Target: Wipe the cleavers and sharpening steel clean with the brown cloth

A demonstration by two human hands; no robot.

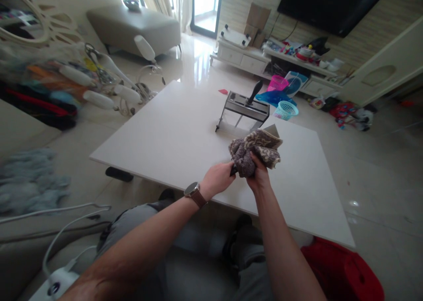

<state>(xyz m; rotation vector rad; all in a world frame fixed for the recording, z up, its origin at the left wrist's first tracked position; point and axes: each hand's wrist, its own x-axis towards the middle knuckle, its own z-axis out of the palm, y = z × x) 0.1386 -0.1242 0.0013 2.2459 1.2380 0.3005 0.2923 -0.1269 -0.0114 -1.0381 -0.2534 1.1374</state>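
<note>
Above the near part of the white table (158, 129), my left hand (218, 177) is closed round a dark handle (234, 170). A brown patterned cloth (253, 153) is bunched in my right hand (259, 173), whose fingers are wrapped into its folds. The cloth covers part of a flat metal blade (272, 131), which sticks out at its upper right. Whether handle and blade are one piece is hidden by the cloth. Beyond my hands, a knife-block-like stand (247, 107) with clear sides and a black-handled knife (255, 91) in its top rests on the table.
A small red piece (223, 91) lies near the table's far edge. Past that edge are a teal basket (286, 110), a pink basket (277, 83) and a blue object (276, 98). A white lamp (124, 94) stands at the left, a red item (342, 270) at the lower right.
</note>
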